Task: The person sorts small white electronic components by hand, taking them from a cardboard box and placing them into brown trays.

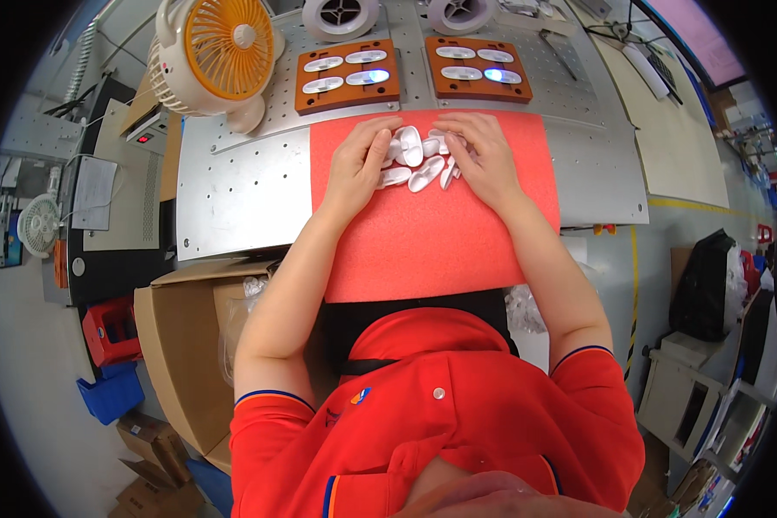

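White parts (411, 147) piled on red mat (432, 246), between left hand (354, 169) and right hand (490, 164). Hands apart, cupped round pile; can't tell if gripping.

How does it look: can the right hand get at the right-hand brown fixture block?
Probably yes: the brown fixture block sits just beyond the right hand, and nothing visible stands between them. The hand is cupped at the white oval pieces, though, so it may need to leave those first.
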`<state>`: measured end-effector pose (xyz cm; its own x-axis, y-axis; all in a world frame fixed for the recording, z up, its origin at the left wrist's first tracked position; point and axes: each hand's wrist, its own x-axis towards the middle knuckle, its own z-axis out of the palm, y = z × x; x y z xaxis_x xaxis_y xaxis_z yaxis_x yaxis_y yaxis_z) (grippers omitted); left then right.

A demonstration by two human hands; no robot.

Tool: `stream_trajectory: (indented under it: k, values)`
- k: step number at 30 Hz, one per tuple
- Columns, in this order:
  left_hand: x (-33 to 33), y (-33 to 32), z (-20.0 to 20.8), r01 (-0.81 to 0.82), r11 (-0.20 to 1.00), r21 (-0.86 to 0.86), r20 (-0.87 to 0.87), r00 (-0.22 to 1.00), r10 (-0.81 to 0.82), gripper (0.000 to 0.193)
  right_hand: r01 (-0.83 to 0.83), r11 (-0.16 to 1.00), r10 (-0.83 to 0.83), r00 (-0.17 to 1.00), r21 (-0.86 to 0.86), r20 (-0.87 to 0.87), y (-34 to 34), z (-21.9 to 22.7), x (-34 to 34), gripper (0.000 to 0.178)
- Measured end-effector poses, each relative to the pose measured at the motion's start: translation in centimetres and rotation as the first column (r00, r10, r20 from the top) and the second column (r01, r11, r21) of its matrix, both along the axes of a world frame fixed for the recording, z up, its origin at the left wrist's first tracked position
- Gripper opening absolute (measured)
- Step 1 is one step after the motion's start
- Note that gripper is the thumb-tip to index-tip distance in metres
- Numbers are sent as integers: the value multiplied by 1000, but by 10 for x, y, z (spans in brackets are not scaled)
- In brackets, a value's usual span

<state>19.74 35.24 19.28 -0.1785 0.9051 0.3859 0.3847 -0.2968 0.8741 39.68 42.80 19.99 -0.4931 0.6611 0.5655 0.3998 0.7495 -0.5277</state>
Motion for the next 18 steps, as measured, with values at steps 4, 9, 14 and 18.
stream_trajectory:
  k: [4, 9, 14, 18]
  values:
    - [-27, -2, 11, 77, 997, -26, -24, 997, -78, 25, -122, 992, 118, 986, 28, 119, 7, 23, 10, 18]
    - [-84, 37, 38, -43, 998, 53, -414, 908, 62, 18, -44, 997, 14, 921, 70, 389, 45, 44, -9, 15]
    - [-112, 83, 48, -89, 973, -213, -838, 529, -134, 22, 78, 972, -226, 563, 221, 795, 89, 62, -49, 17]
    - [-119, 105, 61, -22, 942, -334, -854, 429, -293, 21, 136, 973, -226, 445, 185, 867, 108, 57, -61, 19]
